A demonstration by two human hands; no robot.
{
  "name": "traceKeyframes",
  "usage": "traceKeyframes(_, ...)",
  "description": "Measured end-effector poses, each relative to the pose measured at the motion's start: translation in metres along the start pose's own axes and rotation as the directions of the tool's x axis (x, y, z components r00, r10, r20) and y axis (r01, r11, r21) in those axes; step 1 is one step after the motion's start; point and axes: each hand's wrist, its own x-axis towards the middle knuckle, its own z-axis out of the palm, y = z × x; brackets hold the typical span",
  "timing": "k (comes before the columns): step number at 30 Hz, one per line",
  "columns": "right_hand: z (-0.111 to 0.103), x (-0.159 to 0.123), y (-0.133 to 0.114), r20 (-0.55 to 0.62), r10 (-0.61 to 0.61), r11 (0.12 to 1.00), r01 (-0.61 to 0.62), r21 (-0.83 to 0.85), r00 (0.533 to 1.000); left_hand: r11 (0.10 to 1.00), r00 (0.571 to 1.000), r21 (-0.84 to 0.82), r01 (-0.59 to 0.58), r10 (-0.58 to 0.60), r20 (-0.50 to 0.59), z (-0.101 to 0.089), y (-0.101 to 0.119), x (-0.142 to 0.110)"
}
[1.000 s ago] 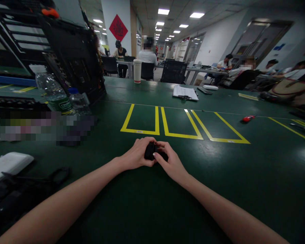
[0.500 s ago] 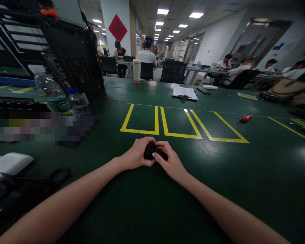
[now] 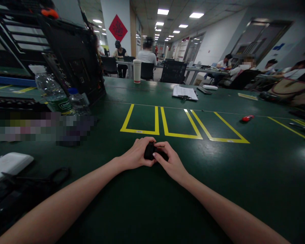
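In the head view, a small black object (image 3: pixel 149 151) is held between my two hands, low over the green table (image 3: pixel 152 203). Its exact kind cannot be made out, as fingers cover much of it. My left hand (image 3: pixel 138 152) is closed around its left side, thumb below and fingers above. From the right, my right hand (image 3: pixel 169 157) pinches it with thumb and fingertips. Just beyond my hands lie frames of yellow tape (image 3: pixel 139 131) on the tabletop.
To the left stand a black computer case (image 3: pixel 78 67), a plastic bottle (image 3: pixel 52 89) and a smaller blue-capped bottle (image 3: pixel 77 101). Black cables (image 3: pixel 58 176) lie nearer. Farther off are a cup (image 3: pixel 137 71), a clipboard (image 3: pixel 185 92) and a red object (image 3: pixel 248 118). People sit at tables behind.
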Motion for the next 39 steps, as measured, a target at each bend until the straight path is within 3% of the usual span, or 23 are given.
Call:
traceKeyframes(4,0.0003,0.0007,-0.0021,0.009,0.032,0.999,-0.032,-0.01,0.999,1.0,1.0,-0.004,0.024,-0.024,0.001,-0.0005,0.0009,0.0002)
traceKeyframes(13,-0.0007,-0.0016,-0.0004,0.005,-0.019,1.0,0.019,0.023,1.0,1.0,1.0,-0.016,0.004,-0.004,-0.005,-0.0009,0.0003,-0.0008)
traceKeyframes(20,-0.0018,-0.0009,-0.0046,0.038,0.068,0.997,-0.069,0.029,0.997,1.0,1.0,-0.015,0.012,-0.012,0.02,-0.0019,0.0011,-0.0007)
traceKeyframes(27,-0.0013,-0.0021,-0.0032,0.001,-0.02,1.0,0.02,-0.002,1.0,1.0,1.0,-0.006,-0.014,0.014,-0.001,0.0012,-0.0028,-0.0009)
traceKeyframes(31,0.0014,-0.0001,0.0022,-0.013,0.009,1.0,-0.009,0.021,1.0,1.0,0.999,0.002,-0.03,0.03,-0.034,0.0034,-0.0056,-0.0006)
traceKeyframes(35,0.0013,0.0006,0.0009,0.009,0.049,0.999,-0.049,0.018,0.999,1.0,1.0,-0.001,-0.002,0.002,0.001,0.0013,-0.0038,-0.0008)
traceKeyframes(39,-0.001,-0.0013,-0.0021,0.037,0.011,1.0,-0.012,0.021,0.999,1.0,1.0,-0.006,-0.006,0.005,-0.007,0.0016,-0.0041,-0.0009)
